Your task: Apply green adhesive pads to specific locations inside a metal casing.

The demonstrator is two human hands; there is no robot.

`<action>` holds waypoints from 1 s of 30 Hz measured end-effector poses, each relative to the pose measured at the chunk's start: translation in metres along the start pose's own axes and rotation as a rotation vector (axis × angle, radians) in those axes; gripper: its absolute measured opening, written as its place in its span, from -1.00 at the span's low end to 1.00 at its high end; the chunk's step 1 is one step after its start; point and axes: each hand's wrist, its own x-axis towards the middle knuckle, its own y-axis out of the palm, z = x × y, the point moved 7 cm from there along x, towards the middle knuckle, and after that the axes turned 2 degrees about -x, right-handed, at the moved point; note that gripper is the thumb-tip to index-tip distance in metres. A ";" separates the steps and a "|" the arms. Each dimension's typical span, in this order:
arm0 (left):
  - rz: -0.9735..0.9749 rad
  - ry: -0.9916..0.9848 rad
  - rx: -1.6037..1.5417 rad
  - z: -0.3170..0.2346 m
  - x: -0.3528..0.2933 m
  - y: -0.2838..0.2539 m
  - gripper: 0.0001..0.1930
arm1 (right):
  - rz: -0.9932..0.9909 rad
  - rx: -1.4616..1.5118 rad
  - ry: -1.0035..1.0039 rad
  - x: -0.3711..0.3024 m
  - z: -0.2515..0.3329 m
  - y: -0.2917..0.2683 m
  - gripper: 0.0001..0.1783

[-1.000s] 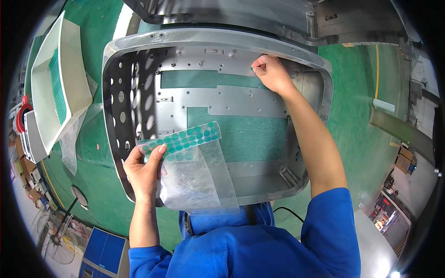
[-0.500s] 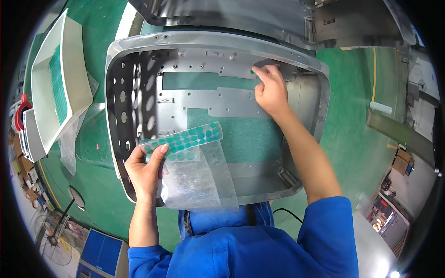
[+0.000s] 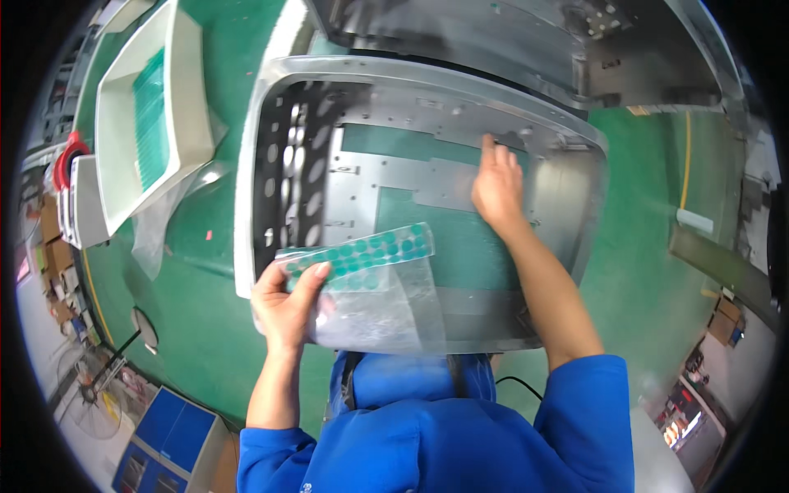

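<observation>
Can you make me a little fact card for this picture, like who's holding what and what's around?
Left grip: pinches a sheet of green dots, thumb on top
Under the sheet: clear plastic, hanging down
Right grip: index finger stretched toward the far part of a metal case; no held thing shows; touching is hard to tell
Case shape: open, with rounded corners
Off to the left: white tub with green material inside
Floor: green
Sleeves: blue

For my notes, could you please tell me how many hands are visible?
2: the left hand, holding the green-dot sheet, and the right hand, over the metal housing.
</observation>
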 end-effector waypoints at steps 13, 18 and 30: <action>0.133 0.077 -0.012 -0.001 -0.016 -0.004 -0.86 | 0.466 1.304 -0.100 -0.070 0.081 -0.089 -0.89; 0.073 -0.024 0.001 0.010 -0.009 -0.003 -0.86 | 0.276 1.181 -0.197 -0.070 0.083 -0.089 -0.94; -0.005 -0.103 0.062 0.018 -0.008 -0.013 -0.87 | 0.137 0.724 0.017 0.004 0.027 0.018 -0.92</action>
